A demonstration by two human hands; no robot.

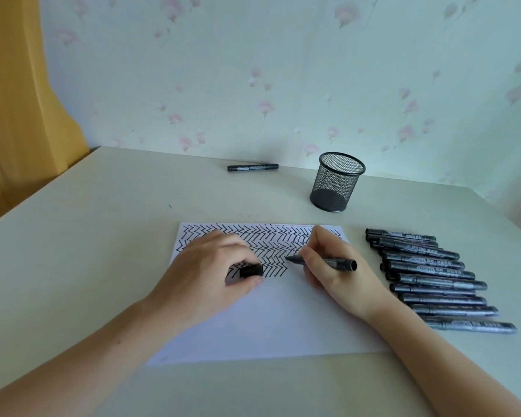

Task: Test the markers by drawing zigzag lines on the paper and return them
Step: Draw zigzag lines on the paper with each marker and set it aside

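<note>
A room in a home is suggested. Pale wallpaper (283, 70) printed with pink flowers is seen at twelve o'clock, a yellow curtain (15, 100) at ten o'clock, and a plain cream table (88, 236) is set against the wall.

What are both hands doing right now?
Left hand: pinching the marker cap.
Right hand: gripping the uncapped marker, tip at the paper.

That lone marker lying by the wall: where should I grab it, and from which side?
Pinch the lone marker across the middle of its barrel, coming from above. It lies flat and sideways along the wall, so the near side and top are free; the pen cup stands apart to its right.
</note>
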